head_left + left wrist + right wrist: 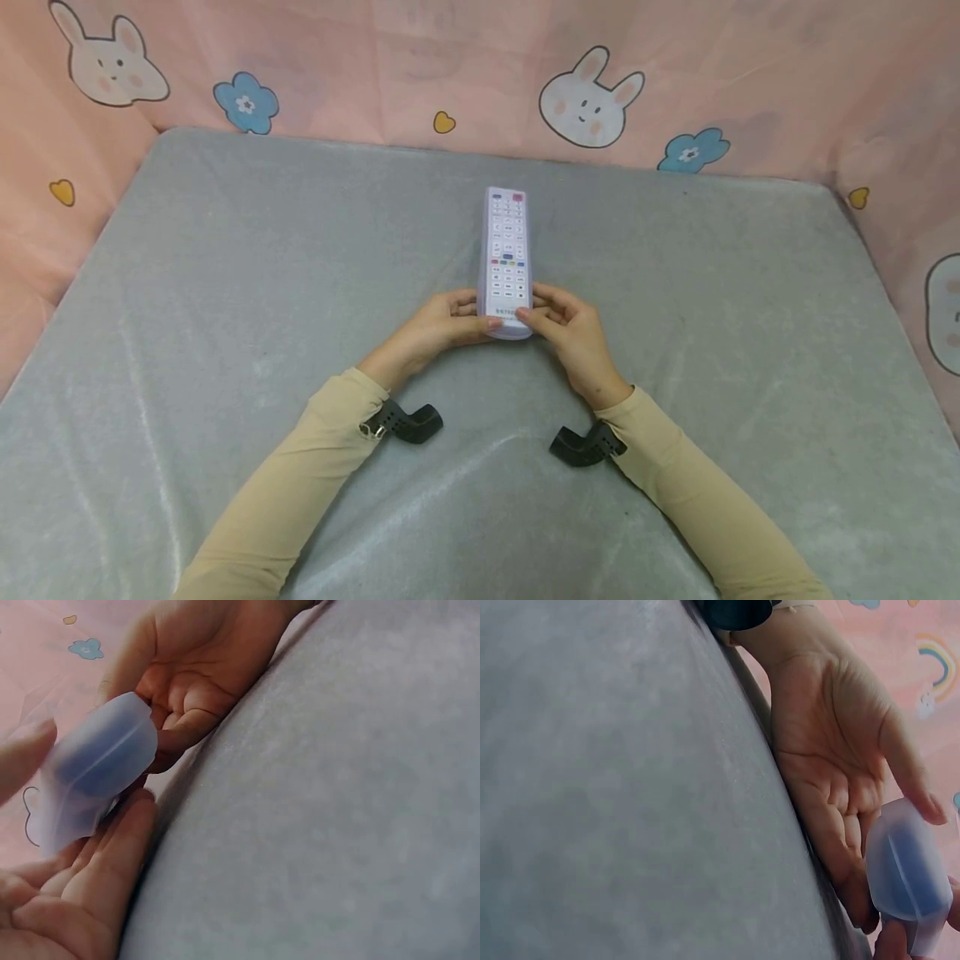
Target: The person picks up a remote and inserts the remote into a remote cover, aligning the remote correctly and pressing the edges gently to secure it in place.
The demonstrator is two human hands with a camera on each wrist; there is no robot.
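A white remote control [508, 242] in a translucent, bluish protective cover [112, 746] is held lengthwise, its button face up and its far end pointing away from me. My left hand [444, 323] grips the near end from the left, thumb on top and fingers underneath. From the right, my right hand [572, 329] pinches the same end, with the thumb on the face near the printed label. Both wrist views show the cover's smooth rounded end between the hands. The remote's underside is hidden in the head view.
A grey cloth-covered table [300, 242] spreads under both arms. Behind it hangs a pink curtain [337, 75] printed with rabbits, flowers and hearts. Black wrist-worn devices [412, 423] stick out inward from the beige sleeves [281, 492].
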